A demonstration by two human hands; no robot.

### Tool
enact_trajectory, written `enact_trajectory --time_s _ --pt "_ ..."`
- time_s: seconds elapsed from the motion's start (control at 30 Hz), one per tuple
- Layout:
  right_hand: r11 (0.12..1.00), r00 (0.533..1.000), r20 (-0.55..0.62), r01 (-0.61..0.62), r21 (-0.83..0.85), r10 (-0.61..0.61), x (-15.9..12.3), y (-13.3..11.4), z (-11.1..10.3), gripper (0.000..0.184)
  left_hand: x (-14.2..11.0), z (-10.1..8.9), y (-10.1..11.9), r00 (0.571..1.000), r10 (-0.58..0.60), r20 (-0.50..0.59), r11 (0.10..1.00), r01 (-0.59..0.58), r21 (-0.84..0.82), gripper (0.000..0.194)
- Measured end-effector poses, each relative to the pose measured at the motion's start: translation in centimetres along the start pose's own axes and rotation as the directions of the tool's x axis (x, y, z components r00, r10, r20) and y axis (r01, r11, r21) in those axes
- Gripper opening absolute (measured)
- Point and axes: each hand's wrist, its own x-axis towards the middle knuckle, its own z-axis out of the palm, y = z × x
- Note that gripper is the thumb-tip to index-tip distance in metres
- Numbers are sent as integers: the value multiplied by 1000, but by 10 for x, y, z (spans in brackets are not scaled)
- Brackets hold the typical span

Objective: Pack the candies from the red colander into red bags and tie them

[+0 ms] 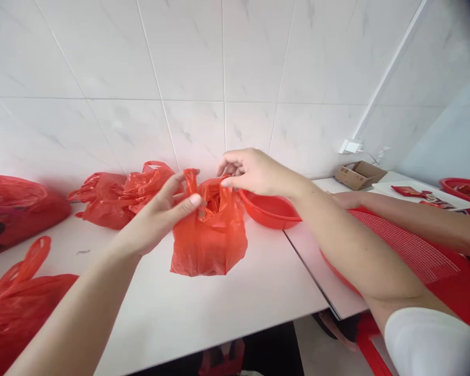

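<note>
Two hands [161, 213] [255, 169] hold a red bag [211, 251], apparently by its handles [190, 180].

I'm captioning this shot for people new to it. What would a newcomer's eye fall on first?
Probably the bright red plastic bag near the middle of the picture, held near its top by the left hand and right hand. Next, perhaps, the other red bags on the left of the white table, and the red basin just right of the held bag.
</note>
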Motion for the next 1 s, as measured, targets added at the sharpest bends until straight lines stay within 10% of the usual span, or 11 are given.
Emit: enact_trajectory --time_s 0.17,0.43,0.6,0.77,1.0 --pt "980 991 52 110 165 -120 17 -16 43 13 11 -2 -15 977 -181 116 964 152 220 22" --pt "933 999 -44 -9 359 27 1 34 83 19 15 -14 -33 963 -269 14 963 269 7 38" --pt "909 988 -156 47 414 20 -30 18 93 5 14 -13 -37 978 -203 50 979 202 18 33" --pt "887 995 -77 89 453 -61 -45 12 94 7 10 -19 -37 969 -163 185 966 119 231 18" --pt "838 986 -52 -107 535 159 -20 63 131 28 7 -11 -56 1000 -4 -3 697 4 717 21"
